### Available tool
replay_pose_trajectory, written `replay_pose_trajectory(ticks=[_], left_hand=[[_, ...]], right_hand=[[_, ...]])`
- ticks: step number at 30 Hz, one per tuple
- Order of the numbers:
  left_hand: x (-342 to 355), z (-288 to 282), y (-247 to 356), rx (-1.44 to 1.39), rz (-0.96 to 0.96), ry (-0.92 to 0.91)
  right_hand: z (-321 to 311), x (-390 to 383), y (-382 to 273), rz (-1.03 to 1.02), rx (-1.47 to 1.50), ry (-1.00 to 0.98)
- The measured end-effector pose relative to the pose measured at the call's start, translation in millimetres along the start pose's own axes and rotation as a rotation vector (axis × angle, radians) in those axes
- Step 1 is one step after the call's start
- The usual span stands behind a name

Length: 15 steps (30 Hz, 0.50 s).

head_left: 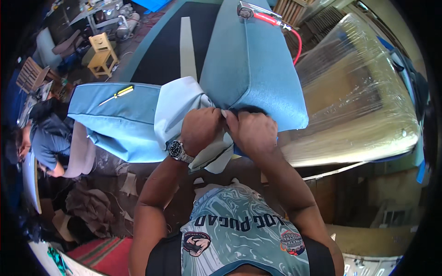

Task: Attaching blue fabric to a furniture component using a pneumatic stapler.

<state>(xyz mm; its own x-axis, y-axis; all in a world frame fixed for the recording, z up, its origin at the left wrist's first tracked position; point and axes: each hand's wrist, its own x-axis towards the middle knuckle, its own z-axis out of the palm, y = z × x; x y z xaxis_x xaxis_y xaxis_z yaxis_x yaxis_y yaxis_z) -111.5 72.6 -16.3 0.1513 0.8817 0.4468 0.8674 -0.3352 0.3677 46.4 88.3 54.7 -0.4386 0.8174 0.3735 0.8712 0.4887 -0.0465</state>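
Note:
My left hand [201, 130], with a metal watch [177, 150] at its wrist, is closed on a gathered fold of pale blue upholstery fabric [177, 102]. Pressed close beside it, my right hand [254, 131] has its fingers curled over the fabric's edge at the lower corner of a blue padded cushion [258, 69]; its fingertips are partly hidden under that cushion. To the left extends a blue covered armrest [119, 115], and a screwdriver [120, 93] with a yellow handle lies on top of it. A loose flap [214, 161] hangs below my hands.
A pneumatic staple gun [251, 11] with a red hose [299, 43] rests on the far end of the cushion. Plastic-wrapped furniture [354, 101] stands at the right. At left, a co-worker [48, 138] bends over; a small wooden chair [102, 54] stands farther back.

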Motion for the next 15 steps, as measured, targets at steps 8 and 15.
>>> replay_pose_trajectory(ticks=[8, 15], left_hand=[[5.1, 1.1, -15.1, -0.102, 0.116, -0.015], [5.2, 7.5, -17.8, -0.129, 0.087, -0.004]], right_hand=[[25.5, 1.3, -17.5, 0.121, 0.054, 0.068], [35.3, 8.4, -19.8, 0.251, 0.142, 0.078]])
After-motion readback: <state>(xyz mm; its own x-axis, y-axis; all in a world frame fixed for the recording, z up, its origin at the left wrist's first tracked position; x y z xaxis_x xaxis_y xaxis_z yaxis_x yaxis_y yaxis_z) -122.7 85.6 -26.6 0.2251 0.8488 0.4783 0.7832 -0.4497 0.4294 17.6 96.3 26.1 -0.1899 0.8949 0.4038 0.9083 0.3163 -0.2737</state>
